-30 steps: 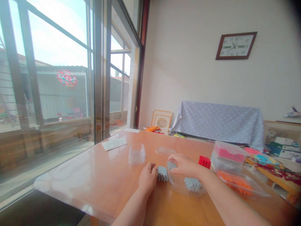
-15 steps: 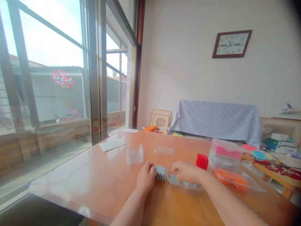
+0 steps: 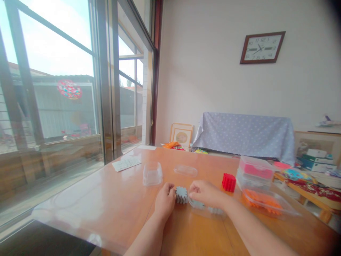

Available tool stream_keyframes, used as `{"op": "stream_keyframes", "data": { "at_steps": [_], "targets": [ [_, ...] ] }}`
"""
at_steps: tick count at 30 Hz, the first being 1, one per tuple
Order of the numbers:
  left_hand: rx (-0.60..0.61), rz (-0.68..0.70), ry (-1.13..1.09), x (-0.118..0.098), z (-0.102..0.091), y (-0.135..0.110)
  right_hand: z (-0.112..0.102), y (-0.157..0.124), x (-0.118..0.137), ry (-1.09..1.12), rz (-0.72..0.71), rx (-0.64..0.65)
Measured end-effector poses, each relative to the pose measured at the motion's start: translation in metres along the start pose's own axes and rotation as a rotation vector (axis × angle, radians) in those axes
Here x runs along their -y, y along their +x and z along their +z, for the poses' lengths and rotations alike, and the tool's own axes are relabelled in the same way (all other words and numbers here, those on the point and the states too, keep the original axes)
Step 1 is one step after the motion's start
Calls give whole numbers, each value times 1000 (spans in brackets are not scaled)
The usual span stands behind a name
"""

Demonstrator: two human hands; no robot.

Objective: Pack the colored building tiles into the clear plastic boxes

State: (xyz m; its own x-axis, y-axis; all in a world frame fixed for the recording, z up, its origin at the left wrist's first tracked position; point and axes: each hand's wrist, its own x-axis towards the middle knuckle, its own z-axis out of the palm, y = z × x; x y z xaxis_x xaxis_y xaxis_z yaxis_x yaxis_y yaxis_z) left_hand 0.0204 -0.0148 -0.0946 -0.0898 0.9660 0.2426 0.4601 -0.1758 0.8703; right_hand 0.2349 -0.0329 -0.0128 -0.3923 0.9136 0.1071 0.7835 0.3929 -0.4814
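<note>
A stack of grey, notch-edged foam-like pieces (image 3: 181,195) stands on the table. My left hand (image 3: 165,197) is curled against its left side, fingers bent round that edge. My right hand (image 3: 204,192) is over the left end of a clear plastic tray (image 3: 205,212), just right of the stack. Its fingers are pinched together, and whatever is between them is hidden. More grey pieces (image 3: 215,210) lie in the tray, partly covered by my right hand and wrist. A red block of similar notched pieces (image 3: 228,182) sits beyond my right forearm.
At the right, clear boxes (image 3: 255,172), one with pink contents, stand behind a tray of orange pieces (image 3: 262,202). An open clear container (image 3: 152,174), a clear lid (image 3: 185,171) and a printed sheet (image 3: 126,164) lie farther back on the brown table (image 3: 112,206). Windows line the left.
My right hand has moved a little left, from over the tray toward the grey stack. My left hand stays by the stack.
</note>
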Motion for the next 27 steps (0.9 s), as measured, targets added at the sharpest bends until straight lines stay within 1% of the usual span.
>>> {"op": "stream_keyframes", "data": {
  "at_steps": [3,7,10,12,14,17,20,24,27],
  "targets": [
    [-7,-14,5,-2,-1,0,0,14,14,-80,-71,-53],
    [-2,-9,-2,-1,-1,0,6,31,29,-191,-164,20],
    [-3,-2,-6,3,1,2,13,41,30,-229,-146,80],
    [-5,5,-8,6,3,3,18,45,28,-231,-116,83],
    [-11,18,-11,7,4,3,19,45,27,-211,-115,64],
    [0,21,-17,5,3,1,12,41,24,-116,-145,0],
    [16,-18,-19,0,-1,-1,-1,30,18,-20,-118,-70],
    [20,-48,-8,-7,-4,-4,-16,7,-1,-30,-73,-119],
    [14,-55,-2,-9,-5,-5,-18,-8,-18,-78,-24,-117]
  ]
}}
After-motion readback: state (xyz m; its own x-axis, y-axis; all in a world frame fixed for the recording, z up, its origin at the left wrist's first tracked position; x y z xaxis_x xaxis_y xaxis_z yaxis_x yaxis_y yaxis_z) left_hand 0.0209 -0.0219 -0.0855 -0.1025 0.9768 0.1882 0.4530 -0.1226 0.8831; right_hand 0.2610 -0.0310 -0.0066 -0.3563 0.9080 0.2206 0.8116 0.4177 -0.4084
